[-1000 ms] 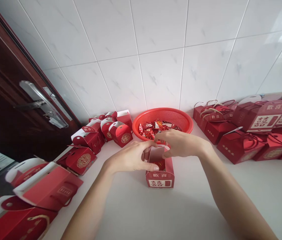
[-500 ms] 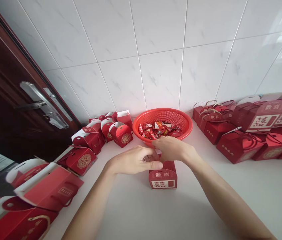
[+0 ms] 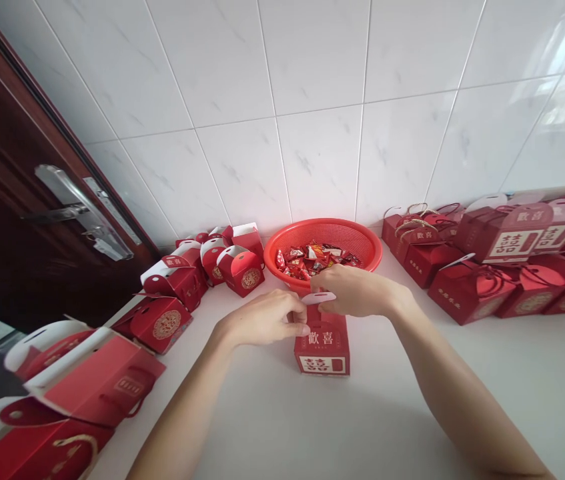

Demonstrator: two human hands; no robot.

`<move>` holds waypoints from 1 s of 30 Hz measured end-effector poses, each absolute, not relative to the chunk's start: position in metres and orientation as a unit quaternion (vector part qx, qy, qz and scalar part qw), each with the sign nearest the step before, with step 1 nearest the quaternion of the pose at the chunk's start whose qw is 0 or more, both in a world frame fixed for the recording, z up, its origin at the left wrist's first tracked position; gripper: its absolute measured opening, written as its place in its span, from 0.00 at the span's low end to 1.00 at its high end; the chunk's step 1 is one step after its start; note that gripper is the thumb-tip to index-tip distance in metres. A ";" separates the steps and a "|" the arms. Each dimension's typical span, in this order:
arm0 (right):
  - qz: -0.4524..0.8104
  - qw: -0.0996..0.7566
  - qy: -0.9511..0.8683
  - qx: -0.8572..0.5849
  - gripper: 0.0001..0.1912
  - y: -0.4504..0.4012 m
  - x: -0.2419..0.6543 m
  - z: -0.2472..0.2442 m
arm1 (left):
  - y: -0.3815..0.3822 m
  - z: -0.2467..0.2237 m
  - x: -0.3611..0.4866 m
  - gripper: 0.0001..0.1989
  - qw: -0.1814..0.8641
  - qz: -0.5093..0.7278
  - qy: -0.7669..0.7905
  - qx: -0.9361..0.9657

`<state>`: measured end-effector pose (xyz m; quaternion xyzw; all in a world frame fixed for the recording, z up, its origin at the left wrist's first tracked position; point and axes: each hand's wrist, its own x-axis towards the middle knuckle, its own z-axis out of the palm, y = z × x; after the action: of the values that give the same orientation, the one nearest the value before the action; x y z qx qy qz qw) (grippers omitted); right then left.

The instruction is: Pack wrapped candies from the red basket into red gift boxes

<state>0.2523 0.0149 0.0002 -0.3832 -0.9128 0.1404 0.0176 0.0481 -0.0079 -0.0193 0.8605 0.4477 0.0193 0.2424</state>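
Note:
A small red gift box [image 3: 321, 343] with white-and-red lettering stands on the white table between my hands, its near flap raised and sloping back. My left hand [image 3: 265, 320] is at the box's left side, fingers curled and thumb against the near flap. On the far side, my right hand [image 3: 357, 291] pinches the top of the box by a flap, whose pale edge [image 3: 319, 298] shows between the hands. Some fingertips are hidden behind the flaps. Just beyond stands a red plastic basket [image 3: 369, 243] holding wrapped candies [image 3: 315, 253].
More red gift boxes line the left side [image 3: 167, 323], several with open tops. Others are stacked at the right [image 3: 487, 287], some with cord handles. A tiled wall [image 3: 322, 160] rises behind, and a dark door [image 3: 7, 200] with a metal handle stands at the left.
The near flap of the gift box has tilted up, showing more of its lettering, and a pale flap edge now shows above it. My right hand has shifted slightly; the view moved a little.

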 end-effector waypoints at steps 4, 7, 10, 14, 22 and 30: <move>0.141 -0.009 -0.919 -0.367 0.08 0.010 0.246 0.000 | -0.006 -0.021 0.049 0.12 0.222 0.013 0.455 0.863; 0.138 -0.034 -0.925 -0.352 0.07 0.006 0.237 -0.005 | -0.006 -0.021 0.050 0.10 0.228 0.013 0.449 0.864; 0.128 -0.039 -0.927 -0.351 0.07 0.005 0.230 -0.011 | -0.006 -0.021 0.050 0.09 0.245 0.010 0.446 0.861; 0.118 -0.043 -0.926 -0.357 0.11 0.005 0.228 -0.013 | -0.006 -0.021 0.048 0.10 0.244 0.000 0.455 0.857; 0.143 0.031 -0.906 -0.396 0.08 -0.008 0.244 -0.023 | -0.012 -0.015 0.047 0.09 0.231 -0.001 0.469 0.852; 0.155 0.107 -0.889 -0.418 0.29 -0.034 0.254 -0.059 | -0.016 -0.014 0.050 0.12 0.176 -0.021 0.507 0.844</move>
<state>0.2542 -0.0342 -0.0588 -0.4179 -0.8888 0.1553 0.1066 0.0498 -0.0162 -0.0140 0.8436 0.5071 -0.0212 0.1755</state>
